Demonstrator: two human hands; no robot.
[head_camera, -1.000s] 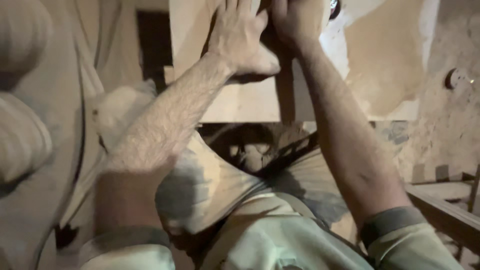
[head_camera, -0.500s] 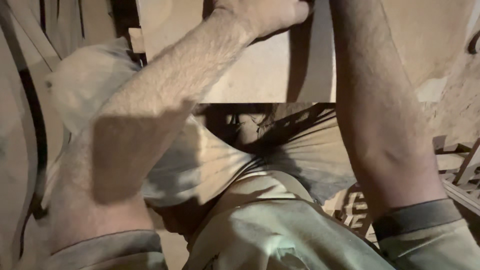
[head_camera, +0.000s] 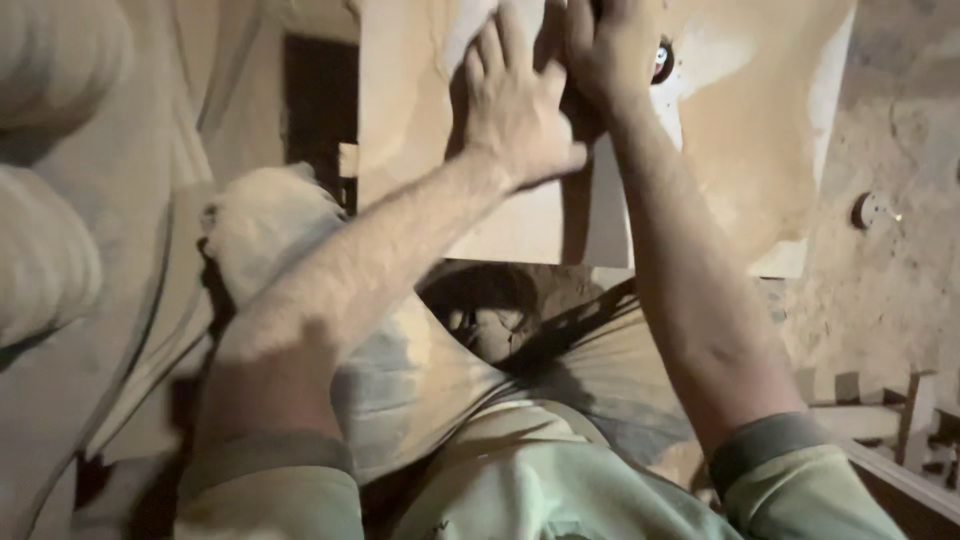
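Note:
A pale wooden board (head_camera: 520, 225), dusted with sawdust, lies across the top of the head view, past my knees. My left hand (head_camera: 515, 110) rests flat on it with fingers spread, palm down. My right hand (head_camera: 610, 50) sits just to the right of the left one, curled over something at the board's top edge; the frame cuts off what it grips. A small round dark part (head_camera: 661, 60) shows beside the right hand. Both forearms reach up from my light green sleeves.
Curved pale wooden pieces (head_camera: 50, 230) stand at the left. A dark gap (head_camera: 318, 100) opens left of the board. Sawdust covers the floor (head_camera: 880, 300) at right, with a small round object (head_camera: 872, 210) and wooden slats (head_camera: 890, 420) lower right.
The view has tilted back up, so both hands show on the board again. Half a second ago they were cut off at the top edge. They keep their place on the board.

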